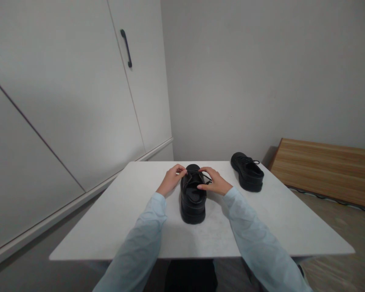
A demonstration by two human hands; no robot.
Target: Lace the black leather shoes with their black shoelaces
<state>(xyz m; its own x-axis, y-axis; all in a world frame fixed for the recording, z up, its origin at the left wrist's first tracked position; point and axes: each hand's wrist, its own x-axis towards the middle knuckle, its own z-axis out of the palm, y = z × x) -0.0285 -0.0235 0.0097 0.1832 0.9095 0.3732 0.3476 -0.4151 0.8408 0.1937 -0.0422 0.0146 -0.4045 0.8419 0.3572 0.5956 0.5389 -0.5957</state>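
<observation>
A black shoe point(194, 209) stands upright near the middle of the white counter point(295, 233), heel toward the person and toe toward the wall point(246, 81). To its right, near the counter's far edge, a second black shoe point(251, 179) stands well apart, also upright, its toe turned away and leftward, with a lace point(256, 162) looped on top. Beyond the counter's right side is a wood-grain panel point(328, 172) with a dark cable point(337, 202) along its lower edge. A white cabinet point(69, 93) with a dark handle point(126, 48) fills the left side, its doors closed.

The nearer shoe's opening shows a dark interior; the hands partly cover the front of it. The left hand point(182, 171) has its thumb and fingertips close together at the left lacing edge; whether they pinch anything I cannot tell. The right hand point(200, 178) spreads thumb and forefinger apart over the lacing and opening, a loose black lace curving beside it.
</observation>
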